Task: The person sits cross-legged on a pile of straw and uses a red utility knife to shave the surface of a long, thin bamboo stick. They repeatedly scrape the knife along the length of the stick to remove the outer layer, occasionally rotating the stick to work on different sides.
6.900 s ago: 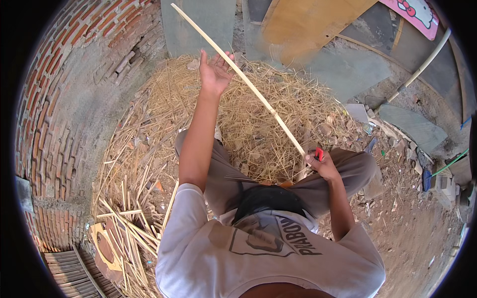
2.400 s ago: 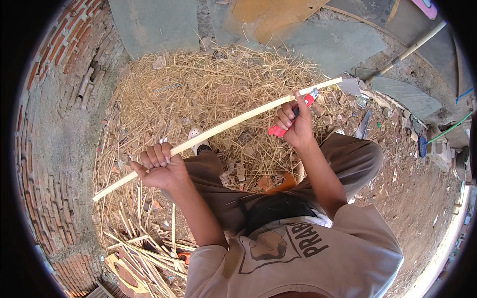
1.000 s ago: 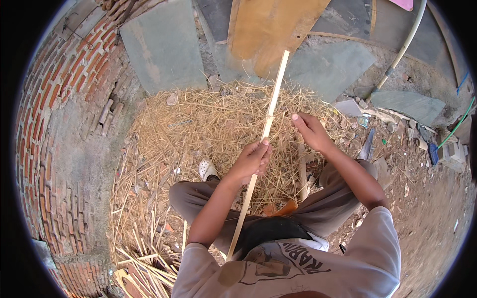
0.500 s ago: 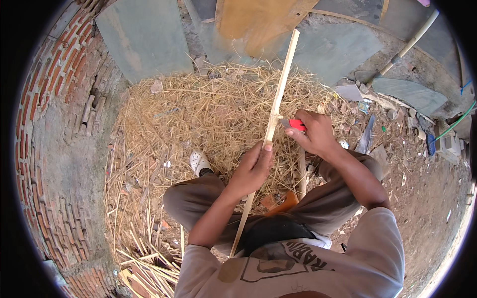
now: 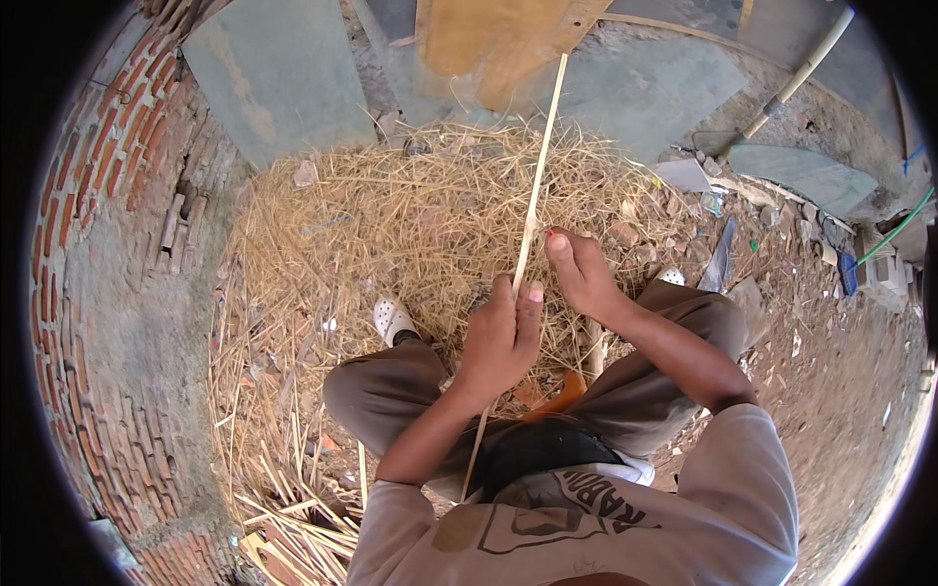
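Pale strip above straw on dirt floor; brick wall left.

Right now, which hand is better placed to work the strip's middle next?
Probably the right hand: it is close beside the pale strip, something red at its thumb. The left hand holds the strip lower down.

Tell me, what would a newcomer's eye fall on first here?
Most likely the long pale strip running up the middle of the picture, gripped in the left hand, with the right hand holding a mostly hidden red tool close beside it. Next would come the wide mat of straw-coloured strands spread under and beyond the hands, then the worn brick wall curving down the left side.
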{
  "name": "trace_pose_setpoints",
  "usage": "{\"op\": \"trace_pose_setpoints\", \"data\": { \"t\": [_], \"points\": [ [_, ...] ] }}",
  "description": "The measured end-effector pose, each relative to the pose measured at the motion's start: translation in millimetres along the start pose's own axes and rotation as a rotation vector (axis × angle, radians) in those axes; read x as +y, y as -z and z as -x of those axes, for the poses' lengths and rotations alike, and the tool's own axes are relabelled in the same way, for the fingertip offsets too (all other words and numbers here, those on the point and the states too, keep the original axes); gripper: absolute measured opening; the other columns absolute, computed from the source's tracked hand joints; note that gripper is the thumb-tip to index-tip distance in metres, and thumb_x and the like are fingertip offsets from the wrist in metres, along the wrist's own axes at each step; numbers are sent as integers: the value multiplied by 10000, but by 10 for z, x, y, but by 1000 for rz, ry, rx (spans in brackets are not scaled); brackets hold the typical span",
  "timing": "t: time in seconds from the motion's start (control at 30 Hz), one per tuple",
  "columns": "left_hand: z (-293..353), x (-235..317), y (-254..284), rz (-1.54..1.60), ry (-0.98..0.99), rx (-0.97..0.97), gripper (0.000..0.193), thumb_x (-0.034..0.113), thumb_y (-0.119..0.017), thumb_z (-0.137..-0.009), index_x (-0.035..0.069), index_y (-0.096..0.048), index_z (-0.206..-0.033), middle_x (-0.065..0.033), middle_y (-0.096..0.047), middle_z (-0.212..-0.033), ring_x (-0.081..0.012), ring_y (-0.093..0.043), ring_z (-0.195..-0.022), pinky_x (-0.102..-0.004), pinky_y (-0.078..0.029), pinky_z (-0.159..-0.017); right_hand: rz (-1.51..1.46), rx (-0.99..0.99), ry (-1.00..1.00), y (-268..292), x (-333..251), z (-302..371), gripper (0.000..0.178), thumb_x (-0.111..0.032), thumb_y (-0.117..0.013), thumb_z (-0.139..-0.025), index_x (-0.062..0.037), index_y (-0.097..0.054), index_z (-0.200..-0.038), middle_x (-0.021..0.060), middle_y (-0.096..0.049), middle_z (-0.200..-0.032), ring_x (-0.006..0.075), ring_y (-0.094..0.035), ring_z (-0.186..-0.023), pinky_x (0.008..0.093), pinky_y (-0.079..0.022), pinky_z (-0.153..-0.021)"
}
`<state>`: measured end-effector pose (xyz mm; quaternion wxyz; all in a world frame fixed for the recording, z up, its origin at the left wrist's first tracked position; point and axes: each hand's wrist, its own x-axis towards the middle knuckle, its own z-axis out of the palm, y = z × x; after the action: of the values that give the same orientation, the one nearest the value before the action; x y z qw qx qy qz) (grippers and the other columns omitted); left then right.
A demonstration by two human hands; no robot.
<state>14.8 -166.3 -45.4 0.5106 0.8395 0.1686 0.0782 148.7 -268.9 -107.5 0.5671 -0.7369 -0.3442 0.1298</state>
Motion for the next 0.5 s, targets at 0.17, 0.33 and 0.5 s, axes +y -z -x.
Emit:
{"op": "trace_pose_setpoints", "data": {
  "t": [0.17,0.33,0.5],
  "points": [
    [-8,-63,-89,-8,-17,51,235,217,-499,-990,-5,-449,-930,-146,-541,-613,-283,-568,-503,-402,-410,-481,-303,56,-199,-275,-22,62,627,-503,-268,-1033,-15,-471,-695,40,-443,-598,143,-425,-580,336,-382,-547],
    [-28,-13,-85,-7,-17,83,233,213,-506,-988,-4,-447,-925,-134,-529,-613,-252,-547,-501,-382,-401,-478,-308,30,-186,-303,-75,32,654,-569,-238,-1010,-31,-469,-718,33,-426,-597,140,-414,-560,319,-360,-529],
    [0,-247,-100,80,-40,76,232,242,-468,-1017,31,-449,-923,-51,-437,-587,-159,-432,-472,-317,-344,-441,-33,133,-17,-260,21,-59,646,-521,-301,-1016,18,-528,-741,171,-491,-568,294,-521,-533,413,-404,-536]
  ]
}}
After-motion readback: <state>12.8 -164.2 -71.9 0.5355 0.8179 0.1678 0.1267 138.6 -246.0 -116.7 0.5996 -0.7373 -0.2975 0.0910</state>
